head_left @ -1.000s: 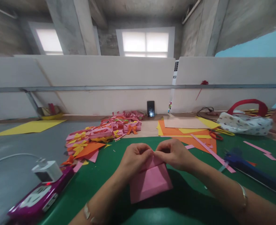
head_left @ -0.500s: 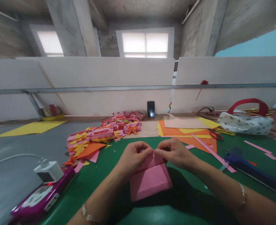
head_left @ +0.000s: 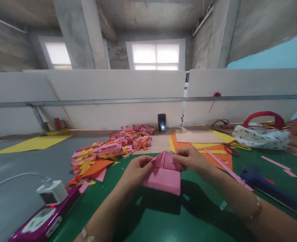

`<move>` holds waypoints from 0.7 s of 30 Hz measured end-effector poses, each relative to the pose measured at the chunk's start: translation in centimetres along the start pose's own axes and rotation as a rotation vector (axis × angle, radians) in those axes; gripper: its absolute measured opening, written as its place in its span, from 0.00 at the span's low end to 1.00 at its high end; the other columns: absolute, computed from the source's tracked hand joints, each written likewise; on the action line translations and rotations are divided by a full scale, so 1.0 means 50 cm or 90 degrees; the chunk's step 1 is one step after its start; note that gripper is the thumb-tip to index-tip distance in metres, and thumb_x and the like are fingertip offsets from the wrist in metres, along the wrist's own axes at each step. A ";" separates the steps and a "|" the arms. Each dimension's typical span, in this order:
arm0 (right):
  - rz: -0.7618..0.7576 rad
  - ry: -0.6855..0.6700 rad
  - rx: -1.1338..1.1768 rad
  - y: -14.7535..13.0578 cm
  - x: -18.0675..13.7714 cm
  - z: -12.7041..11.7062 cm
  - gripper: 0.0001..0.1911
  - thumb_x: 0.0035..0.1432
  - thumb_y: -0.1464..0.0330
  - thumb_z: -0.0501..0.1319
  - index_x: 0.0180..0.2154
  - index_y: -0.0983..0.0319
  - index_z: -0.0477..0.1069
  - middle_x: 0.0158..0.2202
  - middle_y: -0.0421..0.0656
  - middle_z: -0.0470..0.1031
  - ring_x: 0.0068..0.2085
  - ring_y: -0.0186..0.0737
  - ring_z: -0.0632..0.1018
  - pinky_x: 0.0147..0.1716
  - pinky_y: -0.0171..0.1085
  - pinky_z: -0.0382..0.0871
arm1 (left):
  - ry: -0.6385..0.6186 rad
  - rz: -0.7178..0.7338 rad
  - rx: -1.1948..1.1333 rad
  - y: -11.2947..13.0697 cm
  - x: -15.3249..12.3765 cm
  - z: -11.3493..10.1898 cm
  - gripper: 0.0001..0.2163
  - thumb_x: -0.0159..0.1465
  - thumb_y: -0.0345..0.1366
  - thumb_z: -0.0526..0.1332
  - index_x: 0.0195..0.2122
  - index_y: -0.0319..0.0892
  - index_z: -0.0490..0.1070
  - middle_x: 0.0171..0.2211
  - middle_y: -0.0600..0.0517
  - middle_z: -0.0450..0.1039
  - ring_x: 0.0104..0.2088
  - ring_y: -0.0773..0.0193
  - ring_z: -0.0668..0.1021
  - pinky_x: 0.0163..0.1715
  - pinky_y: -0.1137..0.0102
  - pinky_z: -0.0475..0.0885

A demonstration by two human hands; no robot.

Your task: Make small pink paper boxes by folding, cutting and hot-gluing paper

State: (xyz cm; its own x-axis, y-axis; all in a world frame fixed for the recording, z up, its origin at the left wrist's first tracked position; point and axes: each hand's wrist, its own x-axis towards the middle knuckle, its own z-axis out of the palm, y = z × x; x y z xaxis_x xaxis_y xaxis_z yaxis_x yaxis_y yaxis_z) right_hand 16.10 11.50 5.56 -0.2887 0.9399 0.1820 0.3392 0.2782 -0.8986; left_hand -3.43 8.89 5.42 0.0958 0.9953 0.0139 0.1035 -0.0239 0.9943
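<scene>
Both my hands hold a folded pink paper piece (head_left: pixel 164 176) just above the green mat (head_left: pixel 163 218). My left hand (head_left: pixel 136 170) pinches its left upper flap. My right hand (head_left: pixel 192 160) pinches the right upper flap. The paper is lifted and tilted, its far end folded up into a ridge between my fingertips. Each wrist wears a bracelet.
A heap of pink, orange and yellow paper bows (head_left: pixel 108 151) lies left of the mat. Orange and yellow sheets (head_left: pixel 201 146) with scissors (head_left: pixel 230 150), a patterned bag (head_left: pixel 261 136), a blue glue gun (head_left: pixel 259 179), a phone (head_left: pixel 161 121) and a purple power strip (head_left: pixel 41 215) surround it.
The pink paper has come up off the mat and tilted towards the far side. Both hands rose with it and the far end is now opened into a ridge.
</scene>
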 end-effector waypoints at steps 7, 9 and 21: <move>-0.274 0.031 -0.193 -0.014 -0.021 0.019 0.13 0.48 0.69 0.63 0.40 0.60 0.72 0.36 0.43 0.74 0.35 0.36 0.72 0.34 0.35 0.65 | -0.056 0.016 0.023 -0.015 -0.005 0.026 0.11 0.50 0.42 0.62 0.25 0.36 0.73 0.22 0.53 0.70 0.22 0.69 0.67 0.21 0.76 0.58; -0.307 0.037 -0.189 -0.019 -0.027 0.028 0.06 0.52 0.70 0.60 0.33 0.61 0.74 0.30 0.41 0.75 0.31 0.34 0.72 0.30 0.33 0.64 | -0.105 0.022 0.034 -0.017 -0.009 0.032 0.12 0.52 0.42 0.61 0.27 0.36 0.73 0.23 0.52 0.70 0.24 0.68 0.67 0.22 0.75 0.58; -0.278 -0.055 0.042 -0.004 -0.021 0.023 0.15 0.47 0.79 0.58 0.33 0.58 0.78 0.31 0.42 0.73 0.32 0.34 0.73 0.29 0.32 0.65 | -0.196 0.059 0.040 -0.011 -0.011 0.035 0.13 0.57 0.42 0.54 0.22 0.38 0.64 0.19 0.59 0.51 0.22 0.71 0.53 0.22 0.74 0.47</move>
State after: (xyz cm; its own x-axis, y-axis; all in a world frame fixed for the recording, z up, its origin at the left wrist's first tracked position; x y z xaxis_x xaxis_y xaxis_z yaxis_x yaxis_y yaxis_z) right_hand 15.28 10.24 5.09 -0.4665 0.7165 0.5186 0.1116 0.6293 -0.7691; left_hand -1.81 8.20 4.67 0.4010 0.9139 0.0628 0.1405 -0.1291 0.9816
